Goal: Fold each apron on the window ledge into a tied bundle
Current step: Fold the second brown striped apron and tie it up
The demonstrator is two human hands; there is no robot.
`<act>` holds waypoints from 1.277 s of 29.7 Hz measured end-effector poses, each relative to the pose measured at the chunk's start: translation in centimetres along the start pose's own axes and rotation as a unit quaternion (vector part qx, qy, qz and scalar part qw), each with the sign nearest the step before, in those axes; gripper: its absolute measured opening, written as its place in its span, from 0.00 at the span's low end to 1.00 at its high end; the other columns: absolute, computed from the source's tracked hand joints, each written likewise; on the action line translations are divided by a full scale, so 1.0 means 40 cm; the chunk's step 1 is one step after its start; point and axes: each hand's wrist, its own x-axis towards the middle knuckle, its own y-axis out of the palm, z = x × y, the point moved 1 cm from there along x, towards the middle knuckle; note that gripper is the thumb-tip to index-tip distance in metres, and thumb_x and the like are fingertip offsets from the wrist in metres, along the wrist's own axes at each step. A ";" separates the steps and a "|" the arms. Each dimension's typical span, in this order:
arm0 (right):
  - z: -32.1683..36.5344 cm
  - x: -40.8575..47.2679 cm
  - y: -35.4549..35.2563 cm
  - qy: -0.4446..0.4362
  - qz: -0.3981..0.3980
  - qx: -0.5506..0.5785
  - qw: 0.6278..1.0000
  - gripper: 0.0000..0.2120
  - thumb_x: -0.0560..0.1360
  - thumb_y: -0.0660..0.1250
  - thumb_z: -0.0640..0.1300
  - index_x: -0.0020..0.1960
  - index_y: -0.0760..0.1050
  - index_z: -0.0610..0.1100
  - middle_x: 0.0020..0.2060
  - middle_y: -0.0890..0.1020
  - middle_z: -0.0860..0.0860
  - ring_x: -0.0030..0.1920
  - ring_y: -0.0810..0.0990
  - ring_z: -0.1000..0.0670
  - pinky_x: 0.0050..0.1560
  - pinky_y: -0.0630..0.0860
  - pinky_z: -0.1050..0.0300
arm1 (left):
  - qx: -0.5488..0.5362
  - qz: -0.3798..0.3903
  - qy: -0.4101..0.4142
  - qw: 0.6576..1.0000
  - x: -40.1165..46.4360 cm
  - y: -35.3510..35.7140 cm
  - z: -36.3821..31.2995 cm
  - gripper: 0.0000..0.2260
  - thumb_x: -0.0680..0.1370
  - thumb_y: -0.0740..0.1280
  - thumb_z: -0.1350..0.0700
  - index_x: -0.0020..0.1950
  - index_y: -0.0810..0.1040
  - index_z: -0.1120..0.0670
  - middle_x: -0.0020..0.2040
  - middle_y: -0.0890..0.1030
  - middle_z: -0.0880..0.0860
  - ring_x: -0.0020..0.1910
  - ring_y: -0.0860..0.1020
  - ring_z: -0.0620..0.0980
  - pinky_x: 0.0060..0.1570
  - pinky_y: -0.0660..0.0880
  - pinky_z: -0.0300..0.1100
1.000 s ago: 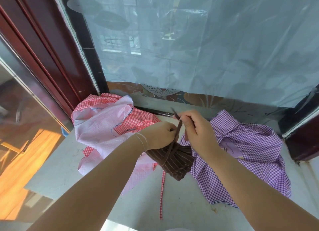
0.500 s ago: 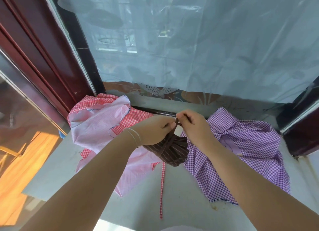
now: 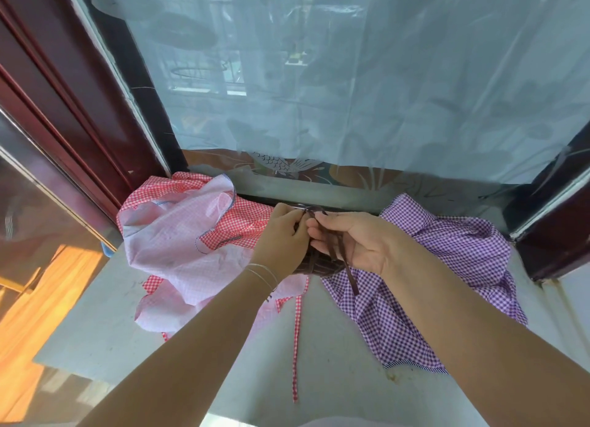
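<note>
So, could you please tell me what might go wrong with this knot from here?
The brown strap is thin and only pinched by the left hand and right hand; a slipped grip could let the brown bundle unroll. The loose strap end might also snag the purple apron beneath.

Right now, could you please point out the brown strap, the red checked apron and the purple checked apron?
brown strap [image 3: 351,281], head view, loose hanging end.
red checked apron [image 3: 242,225], head view, bright red panel.
purple checked apron [image 3: 463,247], head view, crumpled middle.

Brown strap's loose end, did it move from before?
Yes. The strap end pointed up at the dark window track; now it hangs down from the right hand, tip over the purple apron.
</note>
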 end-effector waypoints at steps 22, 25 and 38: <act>-0.026 0.023 -0.016 -0.302 -0.175 -0.643 0.681 0.11 0.76 0.67 0.47 0.42 0.64 0.49 0.32 0.70 0.56 0.32 0.69 0.59 0.33 0.64 0.63 | 0.136 -0.011 0.113 0.984 0.011 0.009 -0.009 0.10 0.82 0.57 0.56 0.41 0.69 0.54 0.36 0.71 0.49 0.36 0.69 0.49 0.36 0.59 0.40; -0.029 0.035 -0.006 -0.287 -0.195 -0.668 0.658 0.11 0.78 0.64 0.46 0.54 0.64 0.44 0.33 0.71 0.55 0.32 0.74 0.55 0.34 0.72 0.59 | 0.197 -0.016 0.124 0.972 0.018 0.014 -0.014 0.11 0.83 0.56 0.55 0.46 0.73 0.57 0.40 0.74 0.52 0.38 0.72 0.51 0.38 0.62 0.41; -0.034 0.053 0.012 -0.265 -0.208 -0.686 0.645 0.09 0.79 0.60 0.45 0.54 0.74 0.42 0.47 0.78 0.46 0.44 0.78 0.49 0.46 0.77 0.54 | 0.160 -0.054 0.123 0.978 0.016 -0.010 0.017 0.08 0.79 0.60 0.56 0.41 0.74 0.56 0.37 0.74 0.49 0.34 0.71 0.48 0.31 0.65 0.37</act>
